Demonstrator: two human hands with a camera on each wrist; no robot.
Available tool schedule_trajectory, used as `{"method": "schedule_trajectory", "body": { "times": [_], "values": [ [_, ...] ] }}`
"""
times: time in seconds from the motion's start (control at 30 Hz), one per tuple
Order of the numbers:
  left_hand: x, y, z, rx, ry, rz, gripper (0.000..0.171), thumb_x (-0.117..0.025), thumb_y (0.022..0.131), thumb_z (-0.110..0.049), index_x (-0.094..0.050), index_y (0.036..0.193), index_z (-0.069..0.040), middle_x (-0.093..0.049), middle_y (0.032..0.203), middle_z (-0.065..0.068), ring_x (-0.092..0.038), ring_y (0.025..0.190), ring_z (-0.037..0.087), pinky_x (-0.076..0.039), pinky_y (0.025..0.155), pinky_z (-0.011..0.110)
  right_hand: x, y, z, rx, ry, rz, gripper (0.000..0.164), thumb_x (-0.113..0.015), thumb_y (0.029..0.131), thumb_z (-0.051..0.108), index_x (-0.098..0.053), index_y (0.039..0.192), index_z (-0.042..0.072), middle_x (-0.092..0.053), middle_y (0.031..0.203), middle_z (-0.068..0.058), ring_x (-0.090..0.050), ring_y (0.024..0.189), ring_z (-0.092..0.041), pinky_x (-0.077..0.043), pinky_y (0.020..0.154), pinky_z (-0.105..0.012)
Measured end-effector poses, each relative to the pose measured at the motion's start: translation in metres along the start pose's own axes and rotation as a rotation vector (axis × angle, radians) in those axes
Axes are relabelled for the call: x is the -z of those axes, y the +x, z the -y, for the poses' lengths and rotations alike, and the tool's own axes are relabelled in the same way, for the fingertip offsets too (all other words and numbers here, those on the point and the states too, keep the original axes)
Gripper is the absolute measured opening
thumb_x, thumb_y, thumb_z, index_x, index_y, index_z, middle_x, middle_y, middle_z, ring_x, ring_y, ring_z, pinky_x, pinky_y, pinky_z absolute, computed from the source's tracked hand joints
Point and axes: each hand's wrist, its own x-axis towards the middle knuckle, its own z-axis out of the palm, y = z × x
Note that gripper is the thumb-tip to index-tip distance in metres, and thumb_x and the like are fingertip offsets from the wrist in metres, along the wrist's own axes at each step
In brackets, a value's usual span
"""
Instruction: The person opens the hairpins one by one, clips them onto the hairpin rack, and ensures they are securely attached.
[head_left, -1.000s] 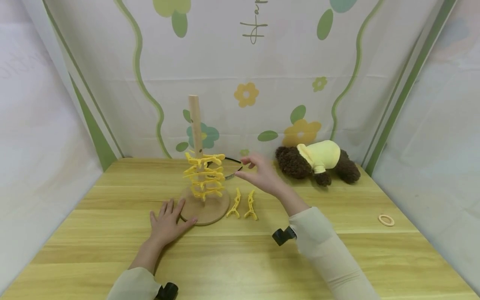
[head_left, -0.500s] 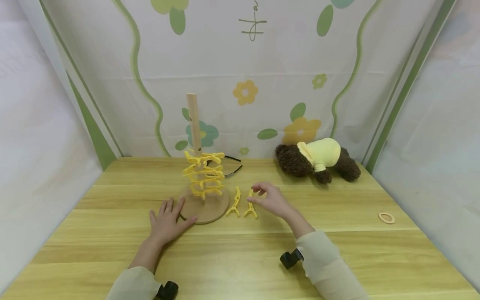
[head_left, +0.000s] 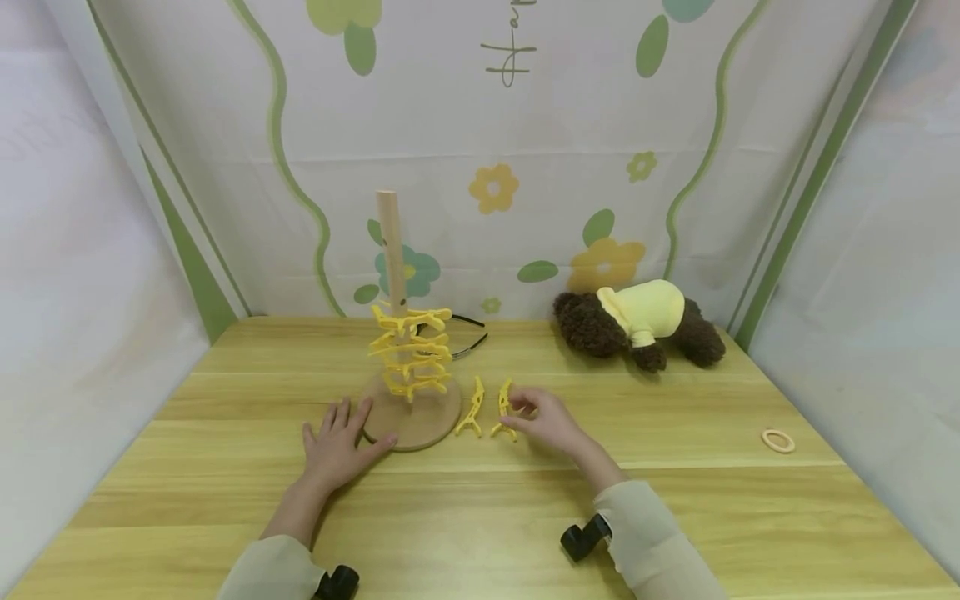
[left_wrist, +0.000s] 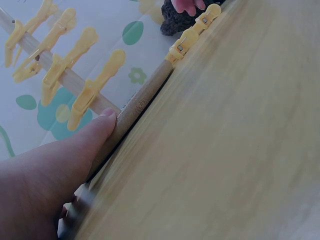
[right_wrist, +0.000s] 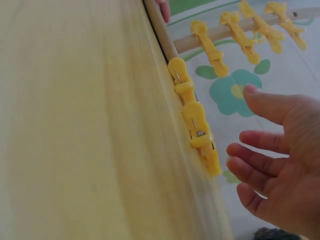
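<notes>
A wooden post [head_left: 392, 250] stands upright on a round base [head_left: 423, 425], with several yellow hair clips [head_left: 408, 348] clamped along its lower half. My left hand [head_left: 336, 454] rests at the base's near left edge, fingers spread; in the left wrist view its thumb [left_wrist: 92, 137] lies against the base rim. Two more yellow clips lie on the table right of the base, a left clip [head_left: 471, 408] and a right clip [head_left: 505, 400]. My right hand [head_left: 551, 423] is beside the right clip, overlapping it in the head view. The right wrist view shows thumb and fingers apart, nothing between them.
Behind the post lies a black headband [head_left: 472, 344]. A brown plush toy [head_left: 645, 321] in a yellow shirt lies at the back right. Near the right edge is a small wooden ring [head_left: 777, 441] on the table [head_left: 465, 525]. A printed cloth [head_left: 450, 117] hangs behind.
My right hand has come down and toward me, from near the headband to beside the right clip. My left hand stays at the base.
</notes>
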Motion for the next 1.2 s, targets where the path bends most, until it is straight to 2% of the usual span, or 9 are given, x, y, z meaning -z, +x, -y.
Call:
{"method": "schedule_trajectory", "body": {
  "times": [0.2, 0.47, 0.77, 1.2],
  "values": [
    [-0.001, -0.001, 0.0, -0.004, -0.01, -0.003, 0.083, -0.042, 0.076, -0.065, -0.026, 0.136, -0.011, -0.017, 0.136, 0.027, -0.008, 0.123, 0.043, 0.006, 0.084, 0.066, -0.005, -0.005, -0.009, 0.009, 0.014, -0.025, 0.038, -0.067, 0.075, 0.023, -0.058, 0.102, -0.003, -0.058, 0.087, -0.006, -0.053, 0.075, -0.015, -0.044, 0.066, -0.027],
    [-0.002, -0.001, 0.0, 0.001, -0.016, -0.003, 0.083, -0.043, 0.076, -0.065, -0.027, 0.136, -0.011, -0.017, 0.136, 0.027, -0.007, 0.124, 0.042, 0.006, 0.084, 0.066, -0.01, -0.007, -0.02, 0.009, 0.03, -0.019, 0.026, -0.068, 0.074, 0.012, -0.059, 0.093, -0.002, -0.054, 0.078, -0.004, -0.048, 0.069, -0.013, -0.042, 0.06, -0.025],
    [-0.001, -0.001, 0.001, -0.003, -0.009, -0.008, 0.083, -0.043, 0.075, -0.065, -0.028, 0.136, -0.01, -0.018, 0.135, 0.027, -0.008, 0.123, 0.043, 0.005, 0.084, 0.066, -0.012, -0.008, -0.026, -0.064, -0.044, -0.173, 0.006, -0.063, 0.077, 0.003, -0.065, 0.083, 0.002, -0.056, 0.07, 0.002, -0.048, 0.062, -0.011, -0.04, 0.055, -0.026],
    [0.001, 0.0, -0.001, -0.004, -0.019, -0.004, 0.083, -0.044, 0.076, -0.064, -0.027, 0.136, -0.01, -0.017, 0.135, 0.028, -0.008, 0.123, 0.043, 0.006, 0.084, 0.066, -0.003, -0.004, -0.037, -0.107, -0.077, -0.293, 0.01, -0.06, 0.079, 0.003, -0.068, 0.085, 0.003, -0.062, 0.079, -0.004, -0.054, 0.07, -0.016, -0.043, 0.061, -0.03]
  ]
}}
